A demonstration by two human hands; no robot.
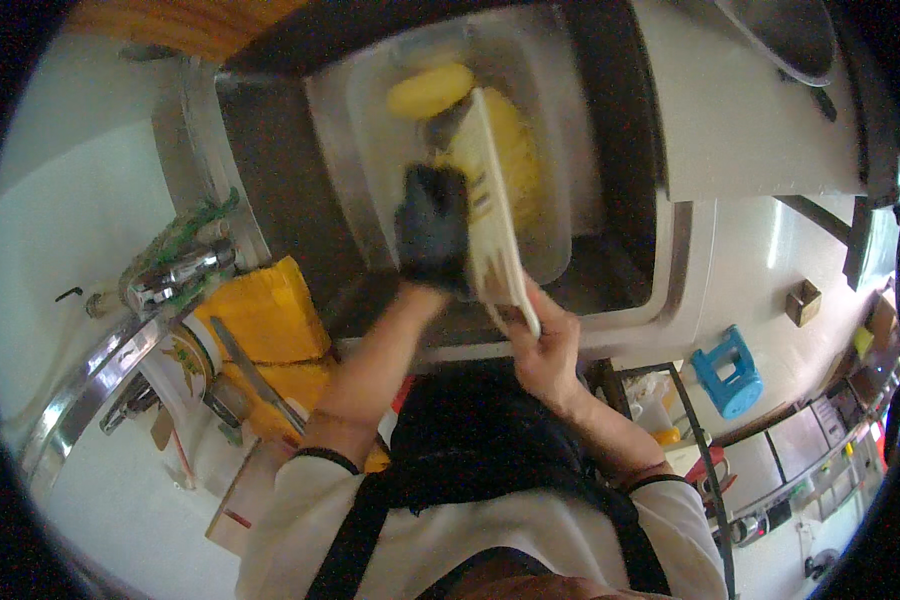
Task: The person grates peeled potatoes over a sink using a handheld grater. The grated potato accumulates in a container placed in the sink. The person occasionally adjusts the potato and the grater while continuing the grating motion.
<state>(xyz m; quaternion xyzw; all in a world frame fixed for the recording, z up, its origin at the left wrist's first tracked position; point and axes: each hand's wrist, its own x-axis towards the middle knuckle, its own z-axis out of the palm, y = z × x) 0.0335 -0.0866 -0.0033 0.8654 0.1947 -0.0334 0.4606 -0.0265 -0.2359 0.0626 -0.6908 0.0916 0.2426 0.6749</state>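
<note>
My right hand [551, 341] is bare and grips the lower end of a cream-coloured hand slicer or grater [495, 202], tilted over a translucent plastic tub [562, 247] in the sink. My left hand [431, 221], in a dark glove, is closely beside the board's left face. It is blurred, and whether it holds anything is hidden. Beyond the board's top end, a yellow oval piece, perhaps a peeled potato [431, 90], lies in the tub. Yellow shreds or slices [514, 142] are heaped behind the board.
The metal sink [277, 172] surrounds the tub. At left are a chrome faucet [187, 274], folded yellow cloths [270, 311] and a long knife [251, 371] resting on them. On the right stand a blue plastic stool [731, 375], a small wooden block [802, 302] and a metal rack [701, 435].
</note>
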